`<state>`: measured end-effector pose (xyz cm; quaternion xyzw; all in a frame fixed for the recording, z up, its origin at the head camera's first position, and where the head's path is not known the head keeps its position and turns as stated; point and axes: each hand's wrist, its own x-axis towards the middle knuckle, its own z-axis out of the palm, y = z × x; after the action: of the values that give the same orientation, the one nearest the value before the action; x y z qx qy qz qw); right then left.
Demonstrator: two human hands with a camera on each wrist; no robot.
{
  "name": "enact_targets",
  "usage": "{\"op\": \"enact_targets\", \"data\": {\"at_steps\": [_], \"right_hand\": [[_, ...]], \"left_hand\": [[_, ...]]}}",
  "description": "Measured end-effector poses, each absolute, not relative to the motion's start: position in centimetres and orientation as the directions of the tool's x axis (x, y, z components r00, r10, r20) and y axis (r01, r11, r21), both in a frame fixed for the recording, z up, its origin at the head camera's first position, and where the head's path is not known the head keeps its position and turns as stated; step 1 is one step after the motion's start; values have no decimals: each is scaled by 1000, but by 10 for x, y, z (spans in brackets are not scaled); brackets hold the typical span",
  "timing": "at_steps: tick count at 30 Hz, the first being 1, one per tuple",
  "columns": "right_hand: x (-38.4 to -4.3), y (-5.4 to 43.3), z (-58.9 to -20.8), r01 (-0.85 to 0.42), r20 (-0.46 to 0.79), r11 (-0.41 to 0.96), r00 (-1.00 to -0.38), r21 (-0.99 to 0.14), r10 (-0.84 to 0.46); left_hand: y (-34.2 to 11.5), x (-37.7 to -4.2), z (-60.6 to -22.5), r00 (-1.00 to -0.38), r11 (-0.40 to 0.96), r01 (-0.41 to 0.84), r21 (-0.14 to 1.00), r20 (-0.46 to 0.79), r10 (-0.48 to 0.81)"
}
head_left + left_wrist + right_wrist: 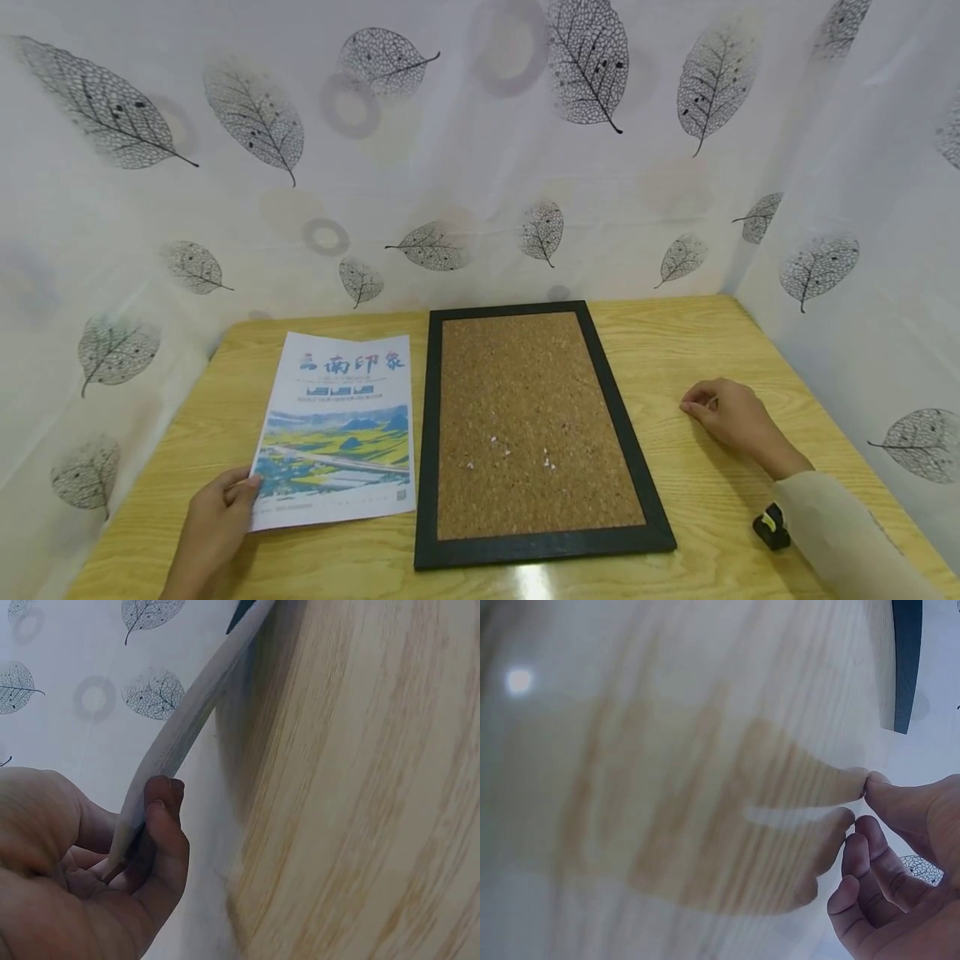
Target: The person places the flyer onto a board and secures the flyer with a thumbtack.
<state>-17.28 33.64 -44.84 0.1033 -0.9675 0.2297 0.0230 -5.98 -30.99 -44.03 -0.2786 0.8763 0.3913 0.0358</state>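
Observation:
My left hand (215, 523) pinches the lower left edge of a printed paper poster (337, 433), with the thumb on its front. In the left wrist view, the poster (196, 701) is seen nearly edge-on, and curled fingers (171, 847) lie behind it. A landscape and large characters are printed on the sheet. Right of the poster lies a black-framed cork board (536, 383) bearing several small white bits (547, 460). My right hand (735, 421) rests at the table to the board's right. Its fingers (868, 844) are loosely bent, and nothing is visible between them.
The wooden table (675, 350) meets a leaf-patterned cloth (480, 167) at the back and sides. A small black item with a yellow mark (771, 528) sits by the right sleeve (843, 533).

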Motion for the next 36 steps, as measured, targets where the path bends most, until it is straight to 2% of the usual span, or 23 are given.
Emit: {"op": "enact_targets", "data": {"at_steps": [22,36], "right_hand": [[-173,337,-447,-220,94,868,-975,-445,-199],[-174,337,-448,-227,99,869,-974,-440,-204]], "left_hand": [[-312,-61,-434,-822,435,-522,734,-296,-487],[-310,-63,-426,-834,387,-515,765,-343,-431]]}}
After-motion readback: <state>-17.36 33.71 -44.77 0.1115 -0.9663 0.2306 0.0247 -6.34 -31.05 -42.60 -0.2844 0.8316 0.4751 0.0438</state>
